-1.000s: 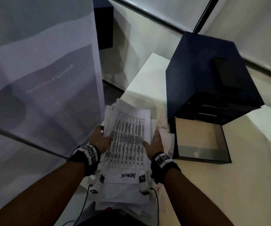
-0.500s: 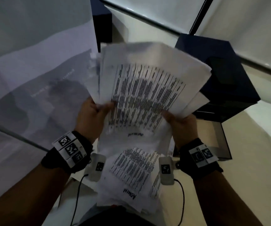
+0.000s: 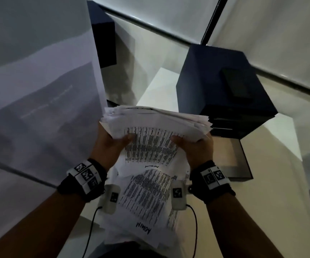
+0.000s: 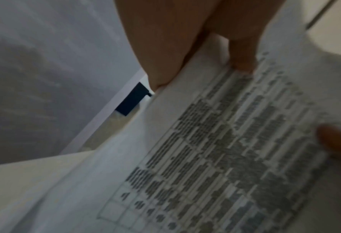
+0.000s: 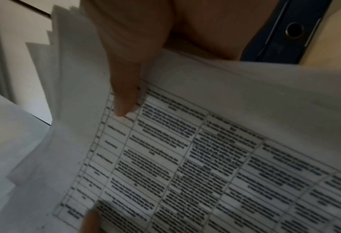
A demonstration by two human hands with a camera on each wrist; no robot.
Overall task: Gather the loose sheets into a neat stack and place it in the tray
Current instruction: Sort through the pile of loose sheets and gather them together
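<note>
The left hand (image 3: 111, 144) and the right hand (image 3: 197, 148) each grip one side of a thick bundle of printed sheets (image 3: 156, 125), lifted off the worktop (image 3: 262, 202) and tilted so its far, ragged edge points away from the person. Each thumb lies on the top sheet's printed table, the other fingers hidden beneath; in the left wrist view the left thumb (image 4: 243, 52) presses the paper just above the table rows, and in the right wrist view the right thumb (image 5: 123, 88) does the same at the table's corner. The sheet edges are uneven, fanned out beyond the right thumb. Below the wrists, more printed sheets (image 3: 146, 205) lie loose, one marked "ADMIN". Just beyond and to the outside of the right hand sits the dark tray (image 3: 243, 175), in front of a dark blue box (image 3: 215, 81).
</note>
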